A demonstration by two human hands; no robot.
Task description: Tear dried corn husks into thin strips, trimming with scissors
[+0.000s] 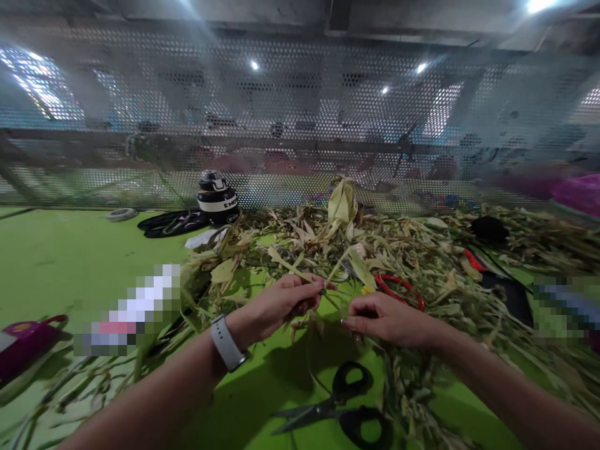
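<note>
My left hand [293,299], with a pale watch strap on its wrist, pinches a few pale green strips of dried corn husk [287,261] between thumb and fingers. The strips fan up and outward from the pinch. Just to the right is my right hand [385,317], its thumb and forefinger drawn close together. What it holds, if anything, is too fine to make out. Below both hands, a pair of black-handled scissors [330,406] lies on the green table [253,406], blades spread. A red loop-shaped handle [417,294] shows behind my right hand.
Heaped dried husks [290,234] cover the table's back and right. At back left stand a black jar [218,200], a black pouch [173,223] and a white ring [122,214]. A purple object [28,344] lies far left. A perforated screen [300,119] rises behind.
</note>
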